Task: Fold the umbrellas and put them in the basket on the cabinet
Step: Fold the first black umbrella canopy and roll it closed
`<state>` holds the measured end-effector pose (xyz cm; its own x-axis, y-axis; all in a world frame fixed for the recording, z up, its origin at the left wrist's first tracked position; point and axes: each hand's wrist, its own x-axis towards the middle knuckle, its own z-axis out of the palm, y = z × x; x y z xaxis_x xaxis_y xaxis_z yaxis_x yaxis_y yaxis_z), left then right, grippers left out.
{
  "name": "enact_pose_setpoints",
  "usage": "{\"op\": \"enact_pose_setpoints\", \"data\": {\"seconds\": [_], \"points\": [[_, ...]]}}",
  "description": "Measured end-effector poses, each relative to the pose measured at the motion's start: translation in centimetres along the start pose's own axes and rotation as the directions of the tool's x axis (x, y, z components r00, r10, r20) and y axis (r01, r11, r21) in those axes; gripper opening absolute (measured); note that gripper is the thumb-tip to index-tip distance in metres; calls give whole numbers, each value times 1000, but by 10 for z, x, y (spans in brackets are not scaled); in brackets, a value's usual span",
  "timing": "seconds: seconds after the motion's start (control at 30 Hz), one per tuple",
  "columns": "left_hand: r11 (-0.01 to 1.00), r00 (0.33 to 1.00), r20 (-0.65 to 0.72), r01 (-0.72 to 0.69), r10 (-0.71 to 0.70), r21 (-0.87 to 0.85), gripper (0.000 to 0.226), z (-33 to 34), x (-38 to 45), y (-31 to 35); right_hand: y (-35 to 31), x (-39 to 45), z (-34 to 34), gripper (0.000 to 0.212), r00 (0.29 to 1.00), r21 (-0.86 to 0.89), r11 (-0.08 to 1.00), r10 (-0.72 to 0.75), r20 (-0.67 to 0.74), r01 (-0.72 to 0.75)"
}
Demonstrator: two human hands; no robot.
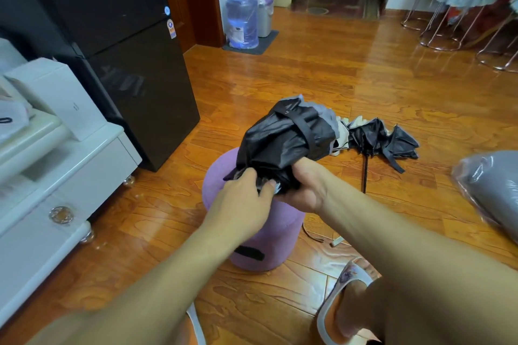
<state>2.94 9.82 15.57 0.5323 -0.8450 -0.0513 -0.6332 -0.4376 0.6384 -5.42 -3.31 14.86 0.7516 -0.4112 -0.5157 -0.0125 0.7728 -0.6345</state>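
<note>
black umbrella [283, 140] bunched between both hands; right hand [304, 185] grips its lower end; left hand [246, 202] pinches the fabric edge; second umbrella [384, 143] lies apart on floor

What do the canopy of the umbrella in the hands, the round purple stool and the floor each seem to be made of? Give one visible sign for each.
Umbrella canopy: thin black synthetic cloth, probably coated; it crumples into sharp glossy creases.
Purple stool: soft matte fabric cover, likely padded; no shine, rounded edges.
Floor: wood or wood-look laminate planks, glossy; grain pattern, plank seams and reflections.
</note>
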Motion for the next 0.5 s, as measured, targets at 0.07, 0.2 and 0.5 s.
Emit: {"op": "enact_pose_setpoints", "data": {"seconds": [0.07,0.2,0.5], "points": [[1000,1000,-2,-13,13,-23,30,-3,-2,0,-4,0,-2,39,999,29,999,-31,8,30],[970,972,189,171,-137,-174,40,-13,-2,1,-6,2,-5,42,999,-8,999,-42,27,42],[968,967,30,253,-253,5,105,-4,-4,-8,10,9,-6,38,998,0,999,-53,-27,53]]}}
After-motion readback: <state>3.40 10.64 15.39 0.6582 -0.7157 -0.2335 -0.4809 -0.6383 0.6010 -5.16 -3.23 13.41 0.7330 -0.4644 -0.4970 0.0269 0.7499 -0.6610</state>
